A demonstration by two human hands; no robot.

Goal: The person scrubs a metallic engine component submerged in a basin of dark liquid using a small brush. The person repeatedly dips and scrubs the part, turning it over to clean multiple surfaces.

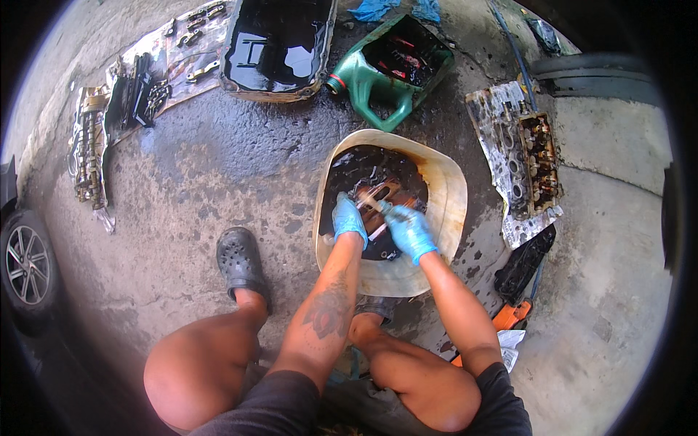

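A white plastic tub (447, 192) holding dark, oily liquid stands on the ground in front of me. My left hand (349, 218), in a blue glove, reaches into it and grips the near left side of an oily metal engine part (395, 195). From the right, my right hand (409, 229), also gloved in blue, is closed around a small brush-like tool (372, 203). The tool's pale end lies against or just over the metal part; motion blurs it, so its exact kind is unclear. The lower side of the part is hidden in the liquid.
Beyond the tub sit an oil pan (316, 86) with black oil and a cut-open green jug (361, 81) with parts inside. A cylinder head (539, 156) rests on newspaper at right. Camshafts (89, 149) lie at left; a car wheel (27, 258) stands nearer.
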